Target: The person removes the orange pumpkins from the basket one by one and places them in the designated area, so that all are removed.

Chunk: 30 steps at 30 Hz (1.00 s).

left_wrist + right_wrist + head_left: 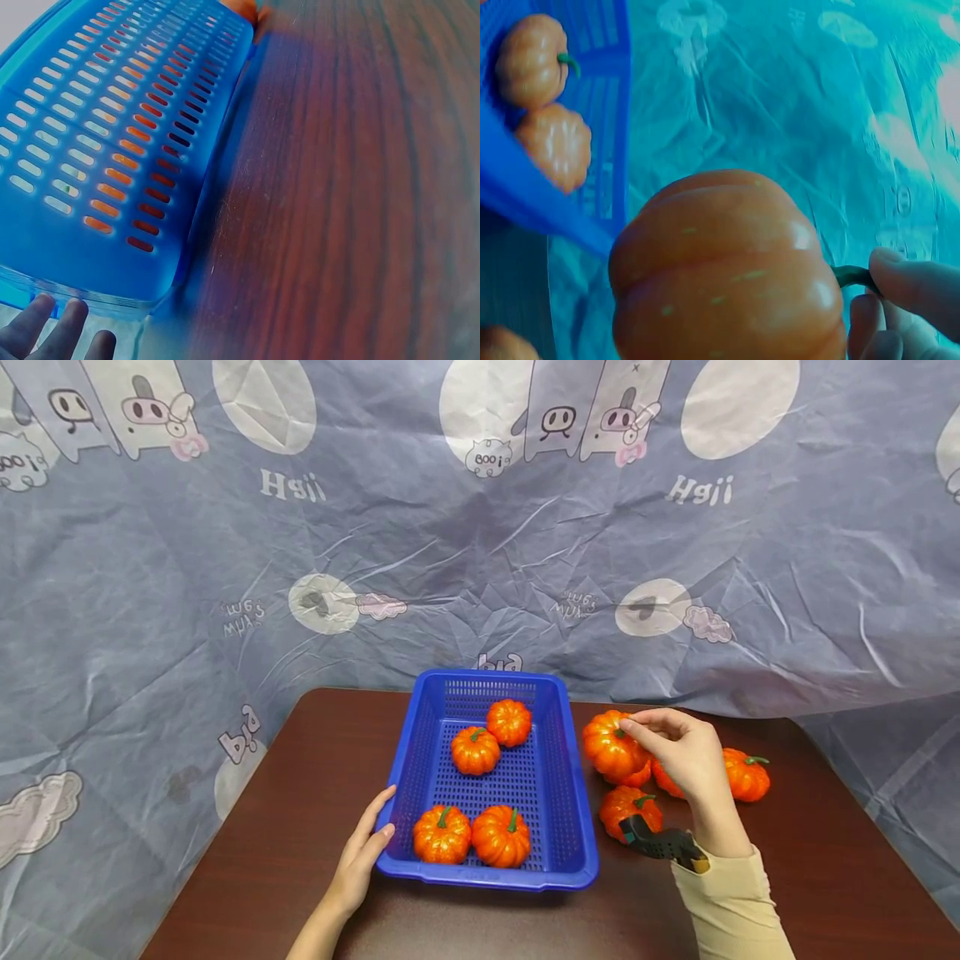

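Note:
My right hand (686, 760) pinches a small orange pumpkin (727, 277) by its green stem (851, 276), thumb against fingers. In the head view this pumpkin is beside the right wall of a blue slotted basket (577, 793), over other pumpkins. My left hand (358, 860) rests against the basket's left side with fairly straight fingers. In the left wrist view its fingertips (73, 311) touch the basket near a corner. Inside the basket lie several pumpkins, two near the front wall (442, 837) and two farther back (476, 752).
Right of the basket, a pumpkin (628, 810) sits near my right wrist. Another pumpkin (746, 775) lies farther right, with others partly hidden behind the hand. The brown wooden table (300, 793) ends at the back against a printed grey-blue cloth (480, 543).

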Tool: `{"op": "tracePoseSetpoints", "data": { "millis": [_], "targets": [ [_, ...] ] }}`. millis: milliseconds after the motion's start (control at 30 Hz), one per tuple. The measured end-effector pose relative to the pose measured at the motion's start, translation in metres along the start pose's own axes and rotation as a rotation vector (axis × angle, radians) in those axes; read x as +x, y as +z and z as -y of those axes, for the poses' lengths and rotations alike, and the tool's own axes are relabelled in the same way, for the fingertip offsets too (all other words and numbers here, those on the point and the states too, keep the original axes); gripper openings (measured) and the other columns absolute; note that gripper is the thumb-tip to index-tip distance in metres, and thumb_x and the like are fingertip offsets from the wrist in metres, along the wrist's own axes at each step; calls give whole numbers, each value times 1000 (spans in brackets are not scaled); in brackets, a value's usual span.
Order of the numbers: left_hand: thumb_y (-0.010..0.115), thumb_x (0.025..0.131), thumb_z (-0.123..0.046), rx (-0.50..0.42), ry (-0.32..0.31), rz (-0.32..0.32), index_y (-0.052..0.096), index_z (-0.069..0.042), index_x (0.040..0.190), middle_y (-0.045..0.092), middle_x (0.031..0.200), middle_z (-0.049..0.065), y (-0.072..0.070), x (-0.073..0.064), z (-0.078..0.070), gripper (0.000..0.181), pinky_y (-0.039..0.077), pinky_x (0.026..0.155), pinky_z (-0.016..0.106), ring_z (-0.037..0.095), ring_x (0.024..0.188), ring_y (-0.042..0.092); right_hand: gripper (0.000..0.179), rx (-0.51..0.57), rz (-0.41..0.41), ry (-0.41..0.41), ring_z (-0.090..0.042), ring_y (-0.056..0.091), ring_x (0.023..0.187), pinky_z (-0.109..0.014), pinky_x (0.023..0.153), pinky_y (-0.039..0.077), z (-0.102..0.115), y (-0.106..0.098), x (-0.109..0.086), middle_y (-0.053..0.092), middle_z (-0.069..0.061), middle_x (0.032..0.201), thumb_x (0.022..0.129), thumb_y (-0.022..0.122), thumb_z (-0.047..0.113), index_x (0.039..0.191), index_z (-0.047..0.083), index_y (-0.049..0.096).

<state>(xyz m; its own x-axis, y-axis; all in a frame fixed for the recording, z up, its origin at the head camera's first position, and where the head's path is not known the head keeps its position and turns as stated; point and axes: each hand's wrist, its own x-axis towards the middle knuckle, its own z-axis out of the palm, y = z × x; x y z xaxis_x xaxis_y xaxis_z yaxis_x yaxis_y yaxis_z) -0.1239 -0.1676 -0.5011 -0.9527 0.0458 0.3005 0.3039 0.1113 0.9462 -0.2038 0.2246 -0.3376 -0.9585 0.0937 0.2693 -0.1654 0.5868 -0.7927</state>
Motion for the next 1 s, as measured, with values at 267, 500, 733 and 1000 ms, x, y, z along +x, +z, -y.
{"op": "tracePoseSetpoints", "data": {
  "millis": [267,500,733,1000],
  "targets": [
    [42,97,-11,-5,-5,0,37,-17,144,32,148,7,-1,1,-1,48,32,98,18,18,126,39,36,56,-58,106,-1,58,71,-18,62,43,-30,-25,-13,66,18,73,81,73,36,99,5,71],
    [42,97,-12,8,-20,-4,37,-18,144,31,149,5,-1,1,-1,48,30,99,17,17,128,37,32,23,-121,250,2,52,73,-17,60,41,-57,-43,-23,61,26,71,79,73,41,95,14,74],
    [42,97,-13,14,-20,1,36,-18,144,30,150,5,0,1,0,48,28,99,16,16,130,34,32,-18,-121,370,-2,47,77,-22,63,37,-85,-53,-34,56,31,75,78,71,48,93,20,76],
    [42,97,-12,12,-17,0,37,-18,144,30,149,6,0,0,0,48,28,99,15,13,130,35,26,-43,-97,485,-3,48,70,-24,62,38,-112,-59,-40,59,20,69,77,70,52,85,28,75]
  ]
}}
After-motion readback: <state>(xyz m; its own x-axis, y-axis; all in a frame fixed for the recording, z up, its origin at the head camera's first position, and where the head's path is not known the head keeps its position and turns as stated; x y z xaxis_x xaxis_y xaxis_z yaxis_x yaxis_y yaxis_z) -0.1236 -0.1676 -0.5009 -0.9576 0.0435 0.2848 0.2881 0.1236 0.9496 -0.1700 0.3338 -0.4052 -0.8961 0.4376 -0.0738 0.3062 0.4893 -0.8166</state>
